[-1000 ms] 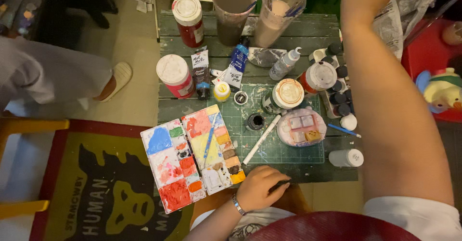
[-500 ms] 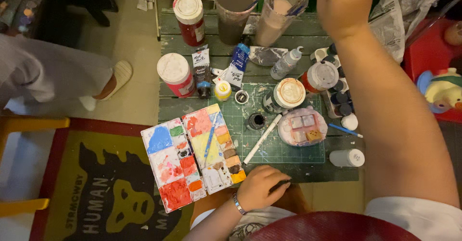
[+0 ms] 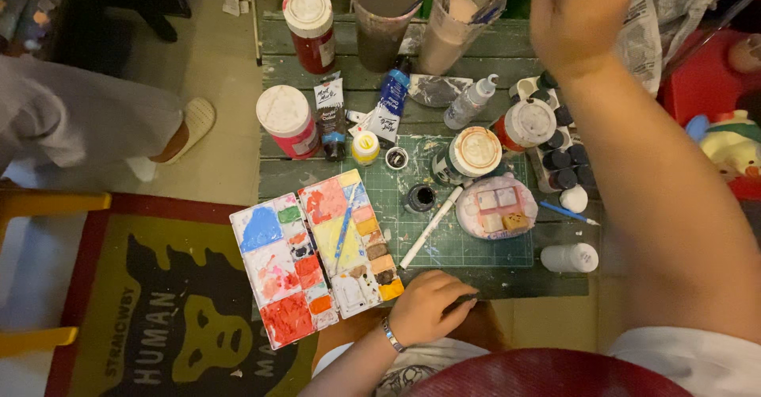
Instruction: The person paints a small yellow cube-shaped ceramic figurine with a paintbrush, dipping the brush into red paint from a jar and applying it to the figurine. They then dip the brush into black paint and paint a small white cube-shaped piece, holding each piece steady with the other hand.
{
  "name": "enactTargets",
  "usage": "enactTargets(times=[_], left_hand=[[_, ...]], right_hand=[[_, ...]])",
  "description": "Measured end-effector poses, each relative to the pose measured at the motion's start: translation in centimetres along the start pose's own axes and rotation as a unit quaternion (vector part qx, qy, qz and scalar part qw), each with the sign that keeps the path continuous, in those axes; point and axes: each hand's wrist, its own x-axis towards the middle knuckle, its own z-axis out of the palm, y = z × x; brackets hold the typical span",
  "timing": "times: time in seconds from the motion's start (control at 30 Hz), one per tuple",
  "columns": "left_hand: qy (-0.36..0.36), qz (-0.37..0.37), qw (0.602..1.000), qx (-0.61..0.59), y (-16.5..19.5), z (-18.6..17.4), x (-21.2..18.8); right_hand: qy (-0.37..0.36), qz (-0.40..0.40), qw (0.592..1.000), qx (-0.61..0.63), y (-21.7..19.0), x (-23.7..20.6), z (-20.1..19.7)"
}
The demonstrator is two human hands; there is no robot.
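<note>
My left hand [image 3: 424,310], a bracelet on its wrist, rests at the front edge of the green wooden table [image 3: 277,179]. Its fingers are curled around a thin dark stick whose kind I cannot tell. Just left of it lies an open paint palette [image 3: 317,254] smeared red, blue and yellow, with a blue brush across it. My right hand [image 3: 579,17] is raised at the far right of the table, beside two cups of murky water [image 3: 384,9]. Its fingers run out of the top of the frame. A white pen [image 3: 428,227] and a small pink painted piece [image 3: 495,207] lie on the green cutting mat [image 3: 476,246].
Red paint jars [image 3: 287,120], paint tubes [image 3: 329,116], small bottles and lidded pots [image 3: 476,151] crowd the table. Another person's leg and slipper [image 3: 190,127] are at the left. A yellow-and-red printed sheet [image 3: 158,310] lies on the floor; a toy [image 3: 733,151] sits at the right.
My right hand has drawn back from beyond the top edge into view, over the far right of the table. My left hand has stayed at the table's front edge.
</note>
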Motion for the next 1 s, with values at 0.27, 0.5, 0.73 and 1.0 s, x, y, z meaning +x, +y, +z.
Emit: enactTargets(times=[0.27,0.5,0.73,1.0], left_hand=[[0.005,0.014,1.000,-0.005,-0.2,0.0,0.0],[0.014,0.008,1.000,0.000,-0.1,0.1,0.0],[0.009,0.009,1.000,0.006,0.2,-0.1,0.2],[0.011,0.009,1.000,0.007,0.2,-0.1,0.1]], right_hand=[[-0.074,0.040,0.983,0.163,-5.0,-1.4,-2.5],[-0.027,0.260,0.892,0.367,-6.0,-1.6,-0.5],[-0.041,0.226,0.942,0.245,-4.7,-2.7,-0.6],[-0.017,0.181,0.973,0.140,-5.2,-4.7,-4.4]])
